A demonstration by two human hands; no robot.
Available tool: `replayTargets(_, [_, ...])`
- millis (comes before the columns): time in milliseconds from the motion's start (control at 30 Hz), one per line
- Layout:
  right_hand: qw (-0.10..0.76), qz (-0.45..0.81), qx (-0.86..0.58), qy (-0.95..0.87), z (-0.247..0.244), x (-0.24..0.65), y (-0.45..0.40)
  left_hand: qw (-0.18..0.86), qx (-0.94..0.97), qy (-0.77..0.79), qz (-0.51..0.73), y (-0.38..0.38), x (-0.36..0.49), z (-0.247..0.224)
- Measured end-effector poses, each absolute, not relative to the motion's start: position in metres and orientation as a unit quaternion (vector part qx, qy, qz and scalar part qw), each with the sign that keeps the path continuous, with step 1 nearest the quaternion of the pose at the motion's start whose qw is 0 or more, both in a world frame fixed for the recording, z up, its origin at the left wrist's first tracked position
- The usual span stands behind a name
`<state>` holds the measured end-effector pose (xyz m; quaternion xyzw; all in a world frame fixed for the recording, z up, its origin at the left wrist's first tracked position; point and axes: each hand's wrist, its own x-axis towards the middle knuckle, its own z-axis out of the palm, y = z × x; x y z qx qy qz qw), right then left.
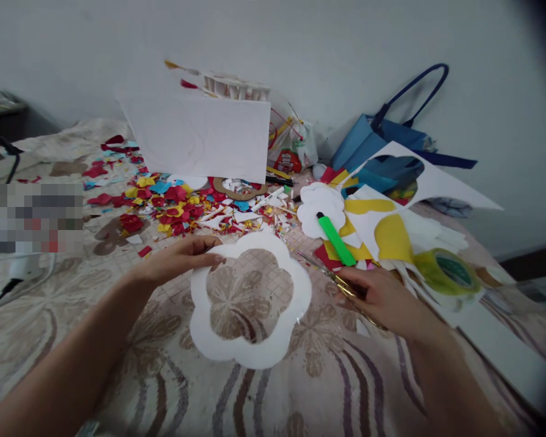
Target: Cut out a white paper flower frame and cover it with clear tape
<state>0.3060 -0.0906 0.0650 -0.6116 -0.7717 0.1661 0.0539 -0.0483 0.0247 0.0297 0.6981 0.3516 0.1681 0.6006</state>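
Between the thumb and fingers of my left hand (188, 258) is the upper left edge of a white paper flower-shaped ring (295, 291) with an open middle. My right hand (382, 300) grips gold-handled scissors (330, 274), their tips pointing up and left, near the ring's right side but apart from it. Just beyond the scissors, a green marker (334, 238) with a dark tip lies partly over a solid white flower cutout (316, 203).
Colourful paper scraps (177, 209) cover the patterned cloth (236, 400) behind the ring. A white sheet (204, 139) stands upright at the back. To the right are yellow sheets (394, 237), a tape roll (452, 273), a cut-out white sheet (464, 182) and a blue bag (357, 142).
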Motion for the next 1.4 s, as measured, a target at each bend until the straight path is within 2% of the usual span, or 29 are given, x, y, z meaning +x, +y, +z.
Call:
replayTargets(233, [0.017, 0.175, -0.599, -0.781, 0.0633, 0.3026, -0.0912, 0.586, 0.711, 0.354, 0.16, 0.0253, -0.0498, 0.0284])
replayTargets(900, [0.014, 0.176, -0.598, -0.782, 0.0619, 0.3031, -0.0903, 0.576, 0.717, 0.354, 0.166, 0.0243, -0.05, 0.0295])
replayTargets(1167, [0.042, 0.082, -0.599, -0.796, 0.0552, 0.3044, -0.0901, 0.574, 0.713, 0.368, 0.163, 0.023, -0.0487, 0.0302])
replayTargets(1400, [0.075, 0.113, -0.616, -0.776, 0.0577, 0.3016, -0.0892, 0.584, 0.713, 0.351, 0.163, 0.0239, -0.0493, 0.03])
